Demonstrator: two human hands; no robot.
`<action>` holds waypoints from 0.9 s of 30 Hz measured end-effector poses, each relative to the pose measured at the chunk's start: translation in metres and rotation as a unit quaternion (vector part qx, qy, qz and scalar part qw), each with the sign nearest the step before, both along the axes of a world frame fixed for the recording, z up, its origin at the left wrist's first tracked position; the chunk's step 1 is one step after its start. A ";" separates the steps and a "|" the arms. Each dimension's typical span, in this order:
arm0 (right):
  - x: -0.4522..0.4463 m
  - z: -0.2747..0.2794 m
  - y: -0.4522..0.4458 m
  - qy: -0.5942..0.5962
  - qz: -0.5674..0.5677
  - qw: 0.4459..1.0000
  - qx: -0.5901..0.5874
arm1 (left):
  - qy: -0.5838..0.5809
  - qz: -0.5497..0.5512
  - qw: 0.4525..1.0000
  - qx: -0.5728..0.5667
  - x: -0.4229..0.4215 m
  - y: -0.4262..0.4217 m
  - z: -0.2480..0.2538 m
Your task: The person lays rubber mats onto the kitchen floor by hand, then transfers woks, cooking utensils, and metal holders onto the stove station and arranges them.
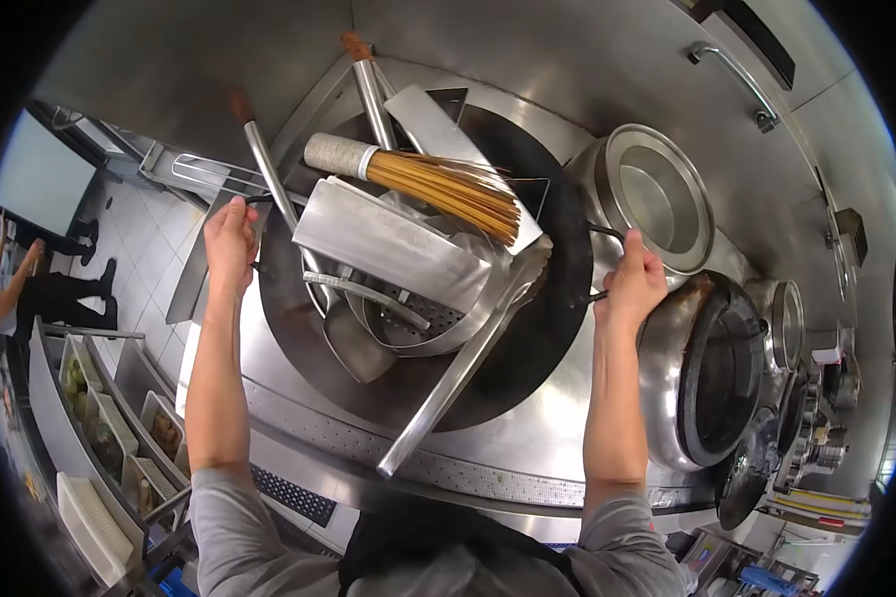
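Black apron (448, 557) nearest; beyond, left hand (231, 239) and right hand (635, 284) grip opposite side handles (605, 231) of the wok (553, 323), seated on the steel range (558, 413). Probably heavy, rigid; stacked utensils could slide. Hold both handles.

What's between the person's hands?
A big dark wok holding kitchen tools lies between the left hand and right hand, in the head view.

Before you, the wok (565, 298) held the strainer (446, 320) and spatula (356, 343), the brush (438, 187) atop the pile. Two pots (659, 398) stood right; the bins (98, 527) sat near left.
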State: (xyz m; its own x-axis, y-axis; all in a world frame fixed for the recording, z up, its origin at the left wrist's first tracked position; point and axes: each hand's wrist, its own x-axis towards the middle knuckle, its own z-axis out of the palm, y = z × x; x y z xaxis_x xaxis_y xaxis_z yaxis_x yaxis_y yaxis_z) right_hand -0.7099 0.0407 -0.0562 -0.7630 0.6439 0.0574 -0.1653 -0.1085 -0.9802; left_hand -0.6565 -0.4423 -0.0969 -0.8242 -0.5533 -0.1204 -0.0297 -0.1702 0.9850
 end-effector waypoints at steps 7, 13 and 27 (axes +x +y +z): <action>0.034 -0.012 -0.007 -0.024 -0.026 0.999 -0.014 | -0.038 -0.018 0.998 -0.056 -0.004 -0.007 0.009; 0.030 0.001 0.004 -0.032 0.025 0.999 -0.016 | -0.058 0.019 0.996 -0.062 0.023 0.012 0.021; 0.154 0.013 0.032 -0.004 -0.050 0.997 0.052 | 0.008 -0.126 0.972 -0.200 -0.073 0.046 0.043</action>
State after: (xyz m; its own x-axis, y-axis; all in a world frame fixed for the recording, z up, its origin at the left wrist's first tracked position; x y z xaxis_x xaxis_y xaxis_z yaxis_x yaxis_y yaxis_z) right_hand -0.5554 0.0728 -0.0427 -0.6953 0.7082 0.1221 -0.1625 0.0106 -0.9866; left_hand -0.7293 -0.3961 -0.0534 -0.9398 -0.3333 0.0757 -0.0058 0.2369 0.9715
